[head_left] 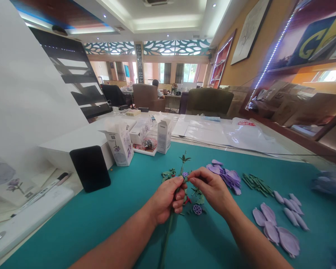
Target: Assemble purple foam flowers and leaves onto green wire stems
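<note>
A long green stem [169, 231] runs upward through my left hand [168, 198], whose fingers are wrapped round it. Dark green leaves [184, 158] show at its top end, above my hands. My right hand [210, 186] pinches a small green part at the stem, just right of my left thumb; its exact shape is hidden by the fingertips. Under and around my hands lie small green pieces [168, 174], red bits and a purple wheel-like piece [197, 209]. Right of my right hand sits a pile of purple petals [226, 177].
Green sticks [257, 184], purple pods [292, 209] and large petals [289, 241] lie on the teal mat [123, 224] at right. A black tablet-like object [90, 169] and open boxes [164, 136] stand at left and behind. A person [156, 87] sits far back.
</note>
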`<state>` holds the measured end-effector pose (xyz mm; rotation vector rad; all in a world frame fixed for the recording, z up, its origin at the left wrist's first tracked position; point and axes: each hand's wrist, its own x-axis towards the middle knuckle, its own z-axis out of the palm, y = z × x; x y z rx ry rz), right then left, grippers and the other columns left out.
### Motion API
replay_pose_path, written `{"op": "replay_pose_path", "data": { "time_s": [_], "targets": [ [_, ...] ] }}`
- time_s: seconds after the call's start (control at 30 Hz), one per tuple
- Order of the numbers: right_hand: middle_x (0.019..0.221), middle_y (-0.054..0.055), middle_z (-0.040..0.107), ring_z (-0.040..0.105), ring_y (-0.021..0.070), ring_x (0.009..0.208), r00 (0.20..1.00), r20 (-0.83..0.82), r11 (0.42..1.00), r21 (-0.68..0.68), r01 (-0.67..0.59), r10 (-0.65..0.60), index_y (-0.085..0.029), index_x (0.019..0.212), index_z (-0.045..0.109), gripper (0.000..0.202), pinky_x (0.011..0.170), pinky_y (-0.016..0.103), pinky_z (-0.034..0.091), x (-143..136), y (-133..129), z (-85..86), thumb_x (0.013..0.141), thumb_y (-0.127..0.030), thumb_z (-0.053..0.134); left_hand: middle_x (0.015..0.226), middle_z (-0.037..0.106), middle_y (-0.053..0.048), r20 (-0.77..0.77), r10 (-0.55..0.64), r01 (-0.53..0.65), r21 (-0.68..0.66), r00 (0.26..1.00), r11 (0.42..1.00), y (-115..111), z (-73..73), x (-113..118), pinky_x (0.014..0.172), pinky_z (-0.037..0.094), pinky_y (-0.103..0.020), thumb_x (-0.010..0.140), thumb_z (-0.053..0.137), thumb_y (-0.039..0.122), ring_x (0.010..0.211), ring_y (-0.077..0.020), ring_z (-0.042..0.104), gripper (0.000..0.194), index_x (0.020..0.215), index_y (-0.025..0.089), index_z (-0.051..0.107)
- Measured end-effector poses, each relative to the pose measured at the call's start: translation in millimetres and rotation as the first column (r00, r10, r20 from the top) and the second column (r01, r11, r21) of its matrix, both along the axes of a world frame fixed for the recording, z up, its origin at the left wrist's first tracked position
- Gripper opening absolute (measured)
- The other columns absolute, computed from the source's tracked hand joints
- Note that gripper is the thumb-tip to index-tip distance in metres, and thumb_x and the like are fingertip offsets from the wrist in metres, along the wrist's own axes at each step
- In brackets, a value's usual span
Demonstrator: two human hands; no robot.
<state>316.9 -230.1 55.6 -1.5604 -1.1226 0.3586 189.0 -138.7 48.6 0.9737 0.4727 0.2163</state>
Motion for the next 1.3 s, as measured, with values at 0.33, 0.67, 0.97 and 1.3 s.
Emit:
{"op": "replay_pose_path", "data": {
  "time_s": [0.33,0.67,0.97,1.3],
  "targets": [
    [0.069,0.000,0.058,0.052,0.0166,0.065,0.996,0.084,1.000,0.010,0.024,-0.024,-0.023,0.071,0.066,0.011,0.060,0.029,0.039,-0.6,-0.1,0.7,0.076,-0.030,0.058,0.047,0.035,0.010,0.012,-0.005,0.005,0.002,1.000,1.000,-0.2,-1.2,0.6,0.037,0.023,-0.017,0.079,0.057,0.049,0.035,-0.0034,0.024,0.032,0.076,0.019,0.048],
    [0.069,0.000,0.058,0.051,0.0158,0.064,0.983,0.177,0.999,-0.005,0.044,-0.043,-0.024,0.072,0.064,0.012,0.059,0.028,0.038,-1.4,-0.2,-1.5,0.080,-0.028,0.055,0.048,0.035,0.011,0.012,0.009,-0.010,0.035,1.000,0.999,-1.4,-0.8,-0.1,0.037,0.023,-0.017,0.078,0.058,0.051,0.035,-0.0028,0.024,0.034,0.077,0.018,0.048],
    [0.070,0.000,0.059,0.053,0.0153,0.066,0.976,0.216,0.999,-0.020,0.040,-0.035,-0.022,0.073,0.062,0.014,0.060,0.026,0.039,-2.5,0.6,-2.7,0.082,-0.027,0.052,0.048,0.035,0.011,0.004,0.029,-0.029,0.055,1.000,0.998,-3.2,0.6,0.1,0.037,0.023,-0.017,0.077,0.058,0.052,0.035,-0.0027,0.024,0.036,0.077,0.018,0.047],
    [0.070,0.001,0.057,0.051,0.0150,0.065,0.975,0.222,0.999,-0.010,0.031,-0.028,-0.021,0.072,0.061,0.016,0.059,0.025,0.039,-3.1,1.2,-6.8,0.082,-0.028,0.051,0.046,0.035,0.011,0.010,0.035,-0.036,0.081,0.999,0.996,-4.2,-0.6,-0.6,0.037,0.023,-0.018,0.076,0.058,0.053,0.035,-0.0029,0.024,0.036,0.077,0.019,0.047]
  ]
}}
